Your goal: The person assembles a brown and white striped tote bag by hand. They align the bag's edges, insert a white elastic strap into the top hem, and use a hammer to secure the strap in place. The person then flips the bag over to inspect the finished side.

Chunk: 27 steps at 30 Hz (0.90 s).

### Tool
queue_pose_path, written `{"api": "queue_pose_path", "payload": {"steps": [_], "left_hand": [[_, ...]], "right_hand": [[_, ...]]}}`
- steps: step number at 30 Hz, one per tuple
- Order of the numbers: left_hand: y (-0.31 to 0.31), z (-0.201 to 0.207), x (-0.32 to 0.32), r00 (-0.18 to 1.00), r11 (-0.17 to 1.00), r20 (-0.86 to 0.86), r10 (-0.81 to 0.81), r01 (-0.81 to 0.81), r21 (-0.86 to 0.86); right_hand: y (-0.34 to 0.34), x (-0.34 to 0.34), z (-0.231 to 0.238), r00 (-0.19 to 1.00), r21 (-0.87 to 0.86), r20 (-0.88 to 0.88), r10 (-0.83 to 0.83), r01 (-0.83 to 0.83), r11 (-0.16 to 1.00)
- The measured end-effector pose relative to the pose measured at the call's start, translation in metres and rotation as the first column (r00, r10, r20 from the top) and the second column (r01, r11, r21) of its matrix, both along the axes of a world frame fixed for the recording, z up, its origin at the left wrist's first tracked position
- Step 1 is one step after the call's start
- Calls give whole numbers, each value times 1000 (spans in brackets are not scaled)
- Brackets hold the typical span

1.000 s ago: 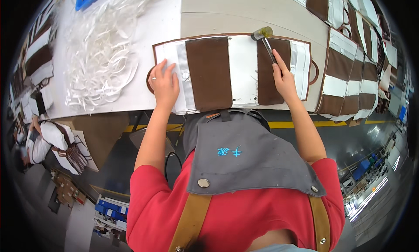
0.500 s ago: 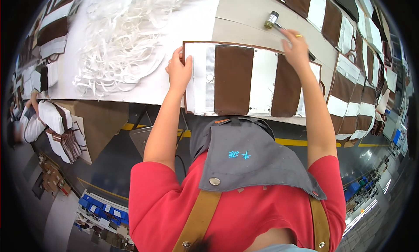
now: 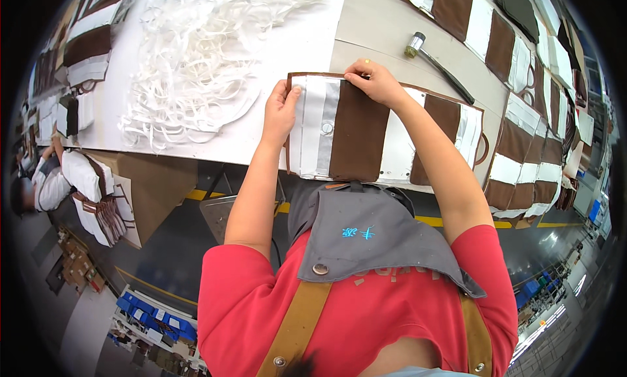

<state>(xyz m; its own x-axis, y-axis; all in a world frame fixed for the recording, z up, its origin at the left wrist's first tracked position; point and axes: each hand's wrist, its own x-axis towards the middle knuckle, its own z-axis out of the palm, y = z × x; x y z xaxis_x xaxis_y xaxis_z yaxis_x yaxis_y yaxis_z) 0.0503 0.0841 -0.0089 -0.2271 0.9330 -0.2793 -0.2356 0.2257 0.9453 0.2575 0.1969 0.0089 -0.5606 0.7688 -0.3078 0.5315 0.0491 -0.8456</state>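
Note:
A flat panel (image 3: pixel 356 129) with brown and white stripes, a brown border and a small brown loop at its right end lies at the table's near edge. My left hand (image 3: pixel 281 114) grips its upper left edge, thumb on top and fingers behind. With thumb and fingers closed, my right hand (image 3: pixel 377 83) pinches the far edge near the left brown stripe. My right forearm crosses over the panel and covers part of it. Beyond the panel, apart from both hands, a hammer (image 3: pixel 446 76) with a dark handle and a cylindrical head rests on the table.
A heap of white strips (image 3: pixel 196 70) covers the table's left part. Similar striped panels (image 3: pixel 522 158) lie overlapped along the right side, with dark pieces (image 3: pixel 516 10) at the far right. At the far left, another person (image 3: pixel 51 187) is near a cardboard box (image 3: pixel 157 187).
My right hand has let go of the hammer, leaving it on the table, and moved left to the panel's far edge. The left hand keeps its hold.

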Motion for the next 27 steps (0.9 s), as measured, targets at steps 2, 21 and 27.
{"api": "queue_pose_path", "payload": {"steps": [2,21,27], "left_hand": [[3,2,1,999,999,36,40,-39,-11],[12,-34,30,7,913,-999,-53,406,-46],[13,-38,29,85,914,-996,-40,405,-2]], "right_hand": [[0,-4,8,1000,45,-6,23,-23,999],[1,4,-37,999,384,7,35,-35,923],[-4,-20,-49,988,453,78,131,-152,878]]}}
